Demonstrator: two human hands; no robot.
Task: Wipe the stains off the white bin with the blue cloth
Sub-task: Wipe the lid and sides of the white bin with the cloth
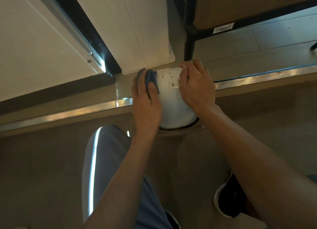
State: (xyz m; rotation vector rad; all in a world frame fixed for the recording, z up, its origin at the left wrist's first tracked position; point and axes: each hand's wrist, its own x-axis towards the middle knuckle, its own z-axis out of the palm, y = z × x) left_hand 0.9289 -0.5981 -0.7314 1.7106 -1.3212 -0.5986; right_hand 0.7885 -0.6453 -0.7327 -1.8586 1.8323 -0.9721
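Note:
The white bin (173, 101) lies tipped on the floor across a metal threshold strip, its rim toward me. Several brown stains (169, 76) dot its upper far side. My left hand (145, 100) presses the crumpled blue cloth (150, 77) against the bin's left side; part of the cloth is hidden under my fingers. My right hand (195, 86) grips the bin's right side and far end, fingers curled over it. The bin's opening is mostly hidden behind its body and my wrists.
A white door or cabinet panel (137, 31) stands just beyond the bin. A black shelf leg (188, 45) rises at the right, carrying a cardboard box (240, 5). The metal strip (60, 114) crosses the floor. My knee (106, 160) and dark shoe (228, 197) are below.

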